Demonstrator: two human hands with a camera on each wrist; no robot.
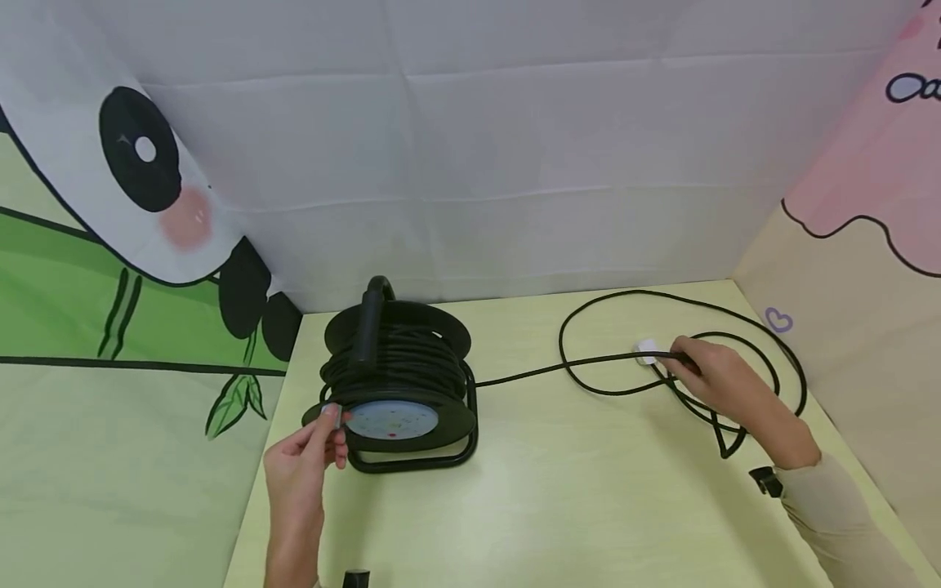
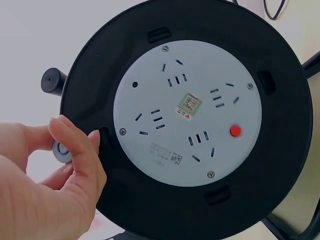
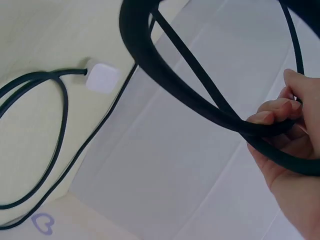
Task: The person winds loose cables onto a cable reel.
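Note:
A black cable reel [image 1: 397, 367] stands upright on its tube frame, wound with black cable. Its round grey socket panel [image 2: 185, 115] carries several outlets and a red button [image 2: 235, 131]. My left hand [image 1: 312, 449] pinches a small grey winding knob [image 2: 61, 151] at the disc's rim between thumb and fingers. Out to the right, my right hand [image 1: 716, 380] grips the black cable [image 1: 551, 371], which runs straight from the reel to my fingers. In the right wrist view, loops of cable pass through that hand [image 3: 290, 135]. A white plug [image 3: 101, 77] lies beside it on the table.
Loose cable loops [image 1: 632, 292] spread over the right end of the pale yellow table [image 1: 529, 506]. Printed cloth walls [image 1: 515, 163] close in the back and both sides. The reel's carrying handle [image 1: 371, 327] rises at its left.

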